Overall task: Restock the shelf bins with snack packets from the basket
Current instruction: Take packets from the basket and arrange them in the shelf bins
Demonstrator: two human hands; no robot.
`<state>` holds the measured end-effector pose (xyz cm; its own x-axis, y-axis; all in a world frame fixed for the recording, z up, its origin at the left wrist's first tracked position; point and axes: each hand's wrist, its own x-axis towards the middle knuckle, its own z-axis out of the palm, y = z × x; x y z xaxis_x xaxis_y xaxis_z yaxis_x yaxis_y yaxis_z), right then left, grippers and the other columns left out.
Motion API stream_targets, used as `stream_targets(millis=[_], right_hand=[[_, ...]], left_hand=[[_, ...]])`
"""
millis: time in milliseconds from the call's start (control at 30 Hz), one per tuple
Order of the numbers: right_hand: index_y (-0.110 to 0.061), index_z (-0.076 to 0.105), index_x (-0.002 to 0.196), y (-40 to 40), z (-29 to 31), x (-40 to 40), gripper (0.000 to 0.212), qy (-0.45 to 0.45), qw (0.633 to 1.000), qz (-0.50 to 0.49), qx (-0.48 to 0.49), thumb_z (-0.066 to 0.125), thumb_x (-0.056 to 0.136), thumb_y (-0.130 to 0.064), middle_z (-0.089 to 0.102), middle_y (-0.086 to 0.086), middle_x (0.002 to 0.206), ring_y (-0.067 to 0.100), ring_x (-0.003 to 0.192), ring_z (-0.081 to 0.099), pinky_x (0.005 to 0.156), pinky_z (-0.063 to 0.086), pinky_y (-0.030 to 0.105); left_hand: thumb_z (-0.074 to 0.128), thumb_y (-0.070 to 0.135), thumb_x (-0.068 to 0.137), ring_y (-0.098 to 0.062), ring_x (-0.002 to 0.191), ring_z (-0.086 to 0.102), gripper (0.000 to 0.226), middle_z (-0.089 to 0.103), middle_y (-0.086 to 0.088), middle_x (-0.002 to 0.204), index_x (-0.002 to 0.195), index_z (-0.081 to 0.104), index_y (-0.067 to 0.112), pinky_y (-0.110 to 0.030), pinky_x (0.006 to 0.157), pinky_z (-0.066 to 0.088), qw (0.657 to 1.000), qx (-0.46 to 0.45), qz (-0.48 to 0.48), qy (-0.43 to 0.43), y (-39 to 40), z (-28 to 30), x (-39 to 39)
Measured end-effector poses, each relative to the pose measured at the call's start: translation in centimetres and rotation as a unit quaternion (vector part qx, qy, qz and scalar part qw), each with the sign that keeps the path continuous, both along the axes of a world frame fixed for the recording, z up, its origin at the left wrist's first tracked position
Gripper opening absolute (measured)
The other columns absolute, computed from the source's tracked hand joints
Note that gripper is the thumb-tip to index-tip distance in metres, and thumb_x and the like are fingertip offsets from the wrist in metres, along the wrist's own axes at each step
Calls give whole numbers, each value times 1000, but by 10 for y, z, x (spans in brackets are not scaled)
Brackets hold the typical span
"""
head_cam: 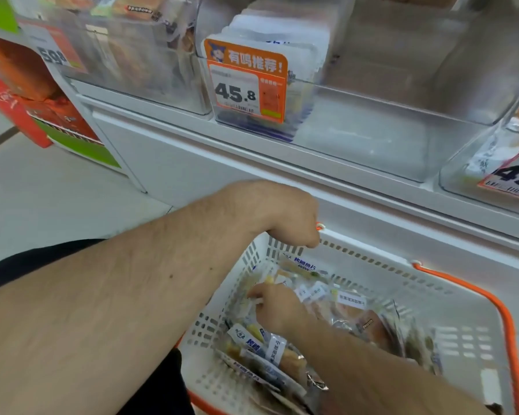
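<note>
A: Head view first — what are the hands doing?

B: The left hand (pixel 285 214) is curled over the far left corner of the basket (pixel 450 333), gripping its rim by the orange handle pivot and steadying it. The right hand (pixel 277 307) is down inside the basket, its fingers bent onto the snack packets (pixel 351 313); it seems to be pinching the edge of one, though the fingertips are partly hidden, so I judge that rather than see it.

A: And the packets themselves?

B: In a loose heap on the left and middle of the basket floor — clear wrappers with white and blue labels. The right part of the basket shows bare white plastic.

A: Where would they go?

B: Up on the shelf above. The clear bin (pixel 372 139) at centre holds a row of matching packets standing on edge at its left, behind the orange price tag (pixel 246 82); the rest of that bin, to the right, looks unfilled. More bins sit to the far left and at the right edge.

A: So which step is this?

B: The pick, I'd say, with most of the restocking still ahead. Next calls for a firm pinch on one packet, lifting it clear of the heap, then standing it on edge just right of the row
</note>
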<state>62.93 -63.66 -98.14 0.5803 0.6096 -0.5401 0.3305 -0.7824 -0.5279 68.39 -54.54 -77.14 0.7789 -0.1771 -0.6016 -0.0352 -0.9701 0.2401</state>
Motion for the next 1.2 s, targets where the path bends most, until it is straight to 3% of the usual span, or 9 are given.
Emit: stream_targets(millis=[167, 433, 500, 633, 767, 833, 933, 1067, 1200], right_hand=[[-25, 66, 128, -12, 36, 10, 50, -91, 995, 2, 28, 45, 89, 0, 67, -2, 129, 18, 113, 63, 92, 51, 27], [-20, 74, 97, -59, 126, 41, 15, -174, 983, -31, 54, 64, 92, -30, 73, -2, 89, 20, 87, 65, 76, 49, 30], [-19, 65, 79, -69, 148, 45, 20, -211, 974, -60, 57, 63, 94, -33, 63, -2, 70, 24, 75, 58, 66, 41, 32], [-23, 67, 75, -84, 193, 49, 23, -212, 969, -106, 66, 62, 94, -35, 67, 0, 71, 20, 70, 60, 66, 48, 32], [-22, 52, 53, -99, 219, 51, 42, -192, 962, -171, 89, 68, 91, -28, 48, -9, 45, 9, 43, 46, 51, 39, 23], [-16, 46, 50, -106, 224, 51, 47, -164, 962, -193, 103, 69, 90, -25, 38, -8, 39, 10, 35, 39, 43, 34, 21], [-15, 33, 47, -110, 230, 52, 56, -144, 962, -199, 122, 70, 88, -21, 27, -6, 42, 13, 39, 27, 42, 29, 21], [-15, 36, 43, -109, 233, 56, 57, -120, 961, -211, 130, 73, 86, -21, 29, -8, 41, 12, 41, 27, 49, 29, 24], [-16, 37, 45, -102, 239, 57, 55, -97, 962, -211, 140, 74, 85, -21, 30, -5, 44, 15, 45, 28, 52, 30, 26]], left_hand=[[50, 38, 99, -22, 96, 56, 41, 63, -9, 122, 124, 62, 7, -34, 87, 46, 1000, -5, -3, -11, -1, 3, -3], [50, 42, 96, -20, 81, 45, 20, 52, -1, 95, 95, 49, 21, -31, 74, 37, 999, -5, -5, -32, 3, -6, -9], [45, 49, 97, -23, 83, 55, 31, 61, -1, 98, 96, 57, 20, -34, 76, 43, 998, -38, 2, -40, 1, -6, -13], [29, 55, 102, -18, 105, 60, 52, 65, -1, 117, 116, 64, 18, -34, 93, 46, 984, -151, 40, -84, -6, -4, -19], [27, 54, 102, -18, 90, 66, 54, 68, 3, 93, 94, 65, 17, -41, 91, 52, 956, -237, 109, -135, 2, -2, -20], [27, 52, 103, -14, 90, 64, 50, 68, 9, 92, 94, 66, 21, -34, 88, 50, 961, -201, 95, -164, 10, 2, -18], [19, 57, 101, -18, 94, 62, 61, 69, 5, 99, 99, 68, 21, -35, 86, 48, 966, -67, -23, -247, 18, 12, -16], [4, 66, 94, -25, 92, 61, 70, 68, -1, 98, 88, 60, 23, -36, 77, 45, 932, 46, -175, -315, 15, 28, -20], [15, 69, 95, -20, 81, 59, 63, 65, 4, 85, 84, 59, 24, -37, 74, 47, 949, 34, -147, -276, 18, 34, -28]])
